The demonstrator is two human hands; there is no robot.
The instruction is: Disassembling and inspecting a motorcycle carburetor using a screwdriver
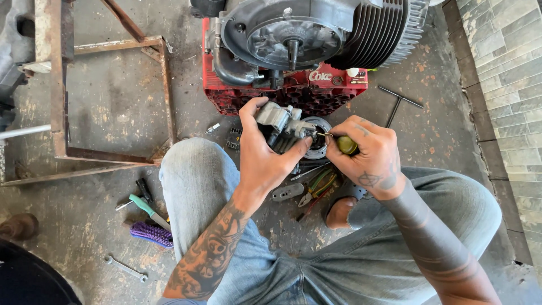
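Nearest the camera are the person's knees in pale jeans, and between them the two tattooed forearms reach forward over a stained concrete floor [113,107]. The left hand [265,155] is closed around a small carburettor [279,121], thumb on its near side and fingers wrapped over the far side, holding it up between the knees and above the floor. The carburettor is a dull grey cast-metal body, blocky at the top with a darker ribbed part below and a short brass-coloured fitting sticking out to the right. The right hand [367,149] is shut on a screwdriver [343,144] with a rounded green handle; its thin shaft points left and seems to meet that fitting, though the tip is too small to see for sure.

Under the hands lie pliers [316,189] with red and green grips, and a round metal ring [319,138]. Left of the knee are a purple brush [151,233], a green-handled tool [148,209] and a spanner [125,268]. Beyond stands a red plastic crate [282,93] carrying a grey engine [316,31], with a T-handle wrench [398,101] to its right and a rusty steel frame [107,90] to its left.
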